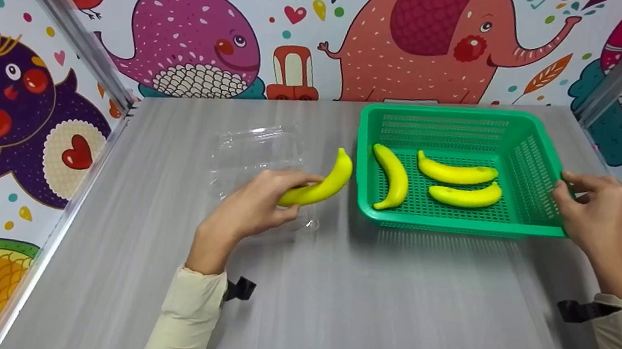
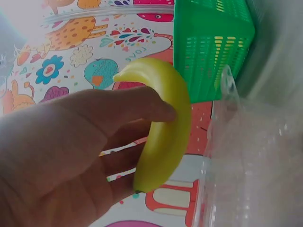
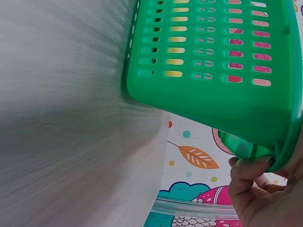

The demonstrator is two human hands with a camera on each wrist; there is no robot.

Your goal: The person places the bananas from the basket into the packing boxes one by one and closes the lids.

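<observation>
Left of the green basket (image 1: pixel 458 222) — over a clear plastic container (image 1: pixel 258 148) on the surface (image 1: pixel 390 300) — the left hand (image 1: pixel 258 199) had a yellow banana (image 1: pixel 326 188) in its grip, upper end near the basket, while the right hand (image 1: pixel 600 212) grasped the basket's right side and three more bananas (image 1: pixel 456 172) lay inside it.

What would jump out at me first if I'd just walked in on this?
Probably the bright green basket on the table, with three yellow bananas inside and the person's right hand gripping its right edge. Next, a fourth banana, held in the left hand just left of the basket. Behind them, a big pink cartoon elephant covers part of the back wall.
</observation>
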